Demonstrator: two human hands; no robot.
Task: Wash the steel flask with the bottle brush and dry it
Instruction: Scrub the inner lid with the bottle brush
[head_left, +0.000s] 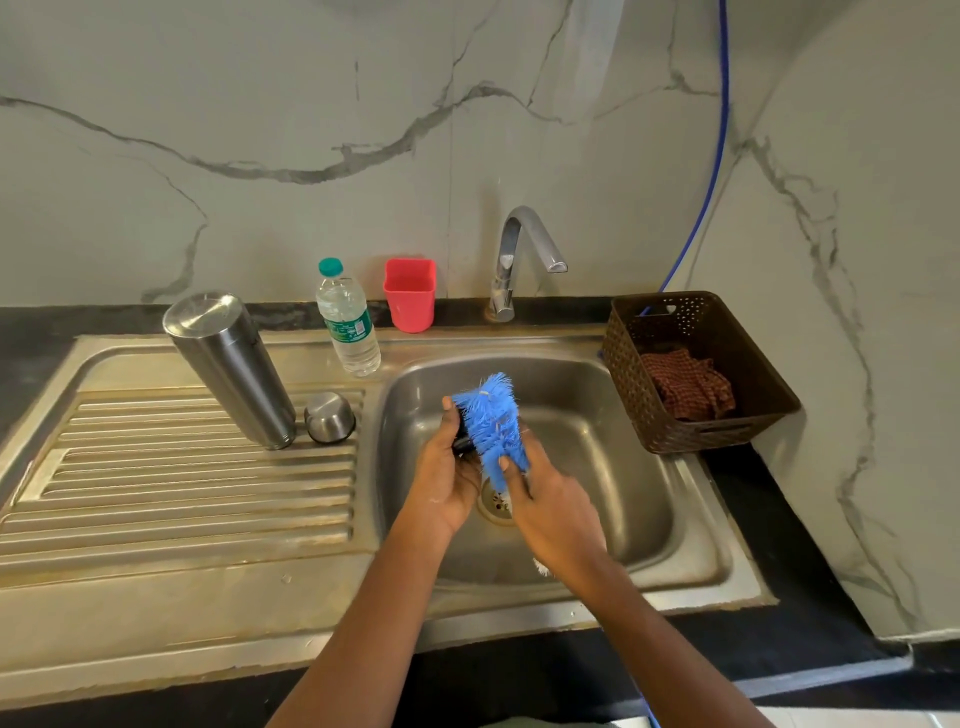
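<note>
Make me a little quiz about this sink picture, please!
1. True or false: the steel flask stands on the drainboard.
2. What does the right hand grip? A) a red cup B) the bottle brush C) a water bottle
3. Fill the gap: the checked cloth lies in the brown ____.

Key: 1 true; 2 B; 3 basket.
</note>
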